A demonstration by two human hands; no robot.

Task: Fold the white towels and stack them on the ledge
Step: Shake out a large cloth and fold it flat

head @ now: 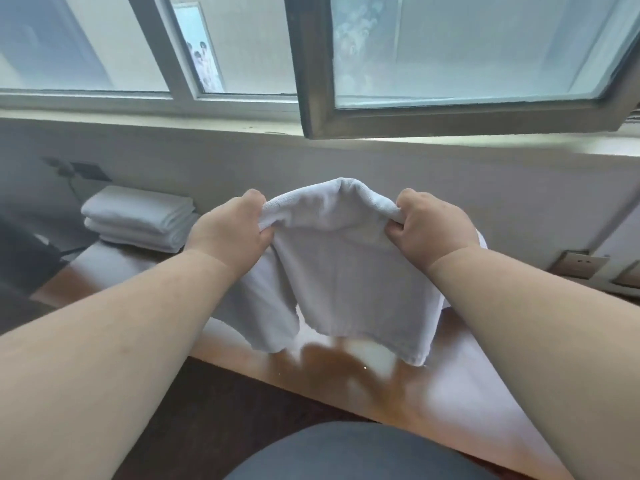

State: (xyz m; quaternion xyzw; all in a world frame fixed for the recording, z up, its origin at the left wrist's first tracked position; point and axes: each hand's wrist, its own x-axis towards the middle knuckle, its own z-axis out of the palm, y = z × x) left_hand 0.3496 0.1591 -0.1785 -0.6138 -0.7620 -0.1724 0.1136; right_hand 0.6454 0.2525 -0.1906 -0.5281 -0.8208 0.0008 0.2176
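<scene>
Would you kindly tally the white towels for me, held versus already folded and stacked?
Held towel, gripped by left hand and right hand: 1
Folded towels in the stack on the ledge: 3, as best the layers show
Total: 4

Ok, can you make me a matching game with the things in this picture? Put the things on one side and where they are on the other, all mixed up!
Things:
1. held towel
2. folded towel stack
3. window frame
4. wall socket

Places:
A. lying on the wooden ledge, far left
B. high up, above the sill
C. hanging between the left hand and right hand
D. on the wall at the far right

Right pairs: 1-C, 2-A, 3-B, 4-D
</scene>
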